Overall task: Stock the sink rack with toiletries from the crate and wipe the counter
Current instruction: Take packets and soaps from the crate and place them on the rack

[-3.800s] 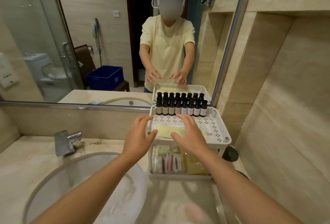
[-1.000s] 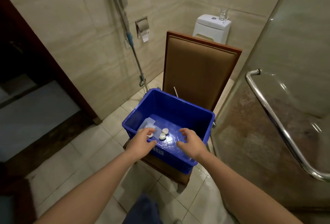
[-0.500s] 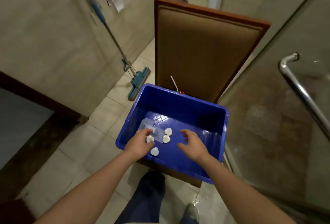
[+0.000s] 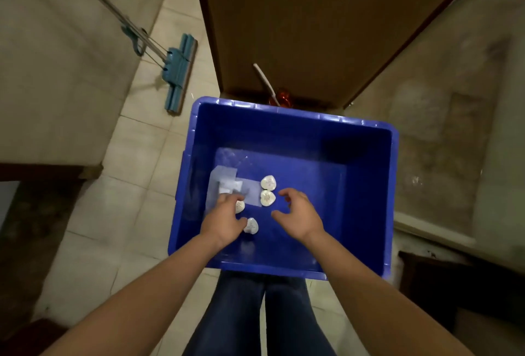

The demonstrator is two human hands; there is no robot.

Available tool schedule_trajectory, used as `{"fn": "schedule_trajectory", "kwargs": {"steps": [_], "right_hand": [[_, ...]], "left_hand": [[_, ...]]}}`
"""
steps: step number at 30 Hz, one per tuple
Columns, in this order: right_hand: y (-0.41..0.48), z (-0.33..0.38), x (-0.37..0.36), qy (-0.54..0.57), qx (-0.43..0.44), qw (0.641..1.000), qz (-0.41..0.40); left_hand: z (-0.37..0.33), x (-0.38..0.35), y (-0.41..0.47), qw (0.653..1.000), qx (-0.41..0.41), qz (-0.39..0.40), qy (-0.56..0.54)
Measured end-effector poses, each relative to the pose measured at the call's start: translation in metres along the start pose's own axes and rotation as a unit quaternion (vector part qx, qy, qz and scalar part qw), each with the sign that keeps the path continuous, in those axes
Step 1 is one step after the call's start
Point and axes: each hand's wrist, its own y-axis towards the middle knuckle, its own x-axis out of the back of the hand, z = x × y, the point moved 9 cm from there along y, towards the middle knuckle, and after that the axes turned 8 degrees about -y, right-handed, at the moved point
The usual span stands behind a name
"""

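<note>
Down inside the blue crate [image 4: 284, 113] the floor is mostly bare toward the right wall and the far wall, so there is open room on that side. The goods sit left of centre: a clear plastic sachet [image 4: 224, 183] close to the left wall, and just beside it white heart-shaped packets [image 4: 268, 183], two of them touching one another.

The left hand [image 4: 223, 220] is low in the crate, fingertips curled down onto a third heart [image 4: 241, 207] and thumb against the nearest heart [image 4: 252, 225]. Whether its grip has closed on either one, I cannot tell. The right hand [image 4: 299, 218] hovers apart from the packets, its grip half open with fingers loosely bent, holding nothing.

Both forearms cross the crate's near rim, and the person's legs [image 4: 241, 316] stand right against it. A brown chair back [image 4: 312, 29] rises just behind the far rim, with a white-handled tool [image 4: 262, 77] wedged between them. To the left lies tiled floor [image 4: 136, 151] with a blue mop [image 4: 178, 77] leaning on the wall [image 4: 56, 71]. To the right a glass panel [image 4: 454, 100] stands near the crate.
</note>
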Motion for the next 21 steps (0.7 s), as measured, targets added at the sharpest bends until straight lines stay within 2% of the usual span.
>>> {"fn": "schedule_trajectory", "kwargs": {"steps": [12,17,21], "right_hand": [[0.076,-0.026,-0.048,-0.01,-0.117,0.993,-0.015],[0.089,-0.033,-0.056,-0.027,-0.136,0.99,-0.031],[0.097,-0.036,-0.059,-0.045,-0.127,0.99,-0.046]], "left_hand": [[0.029,-0.026,0.059,0.982,-0.015,-0.005,0.188],[0.024,-0.039,0.069,0.949,-0.055,-0.015,0.311],[0.02,-0.045,0.072,0.931,-0.08,-0.024,0.354]]}}
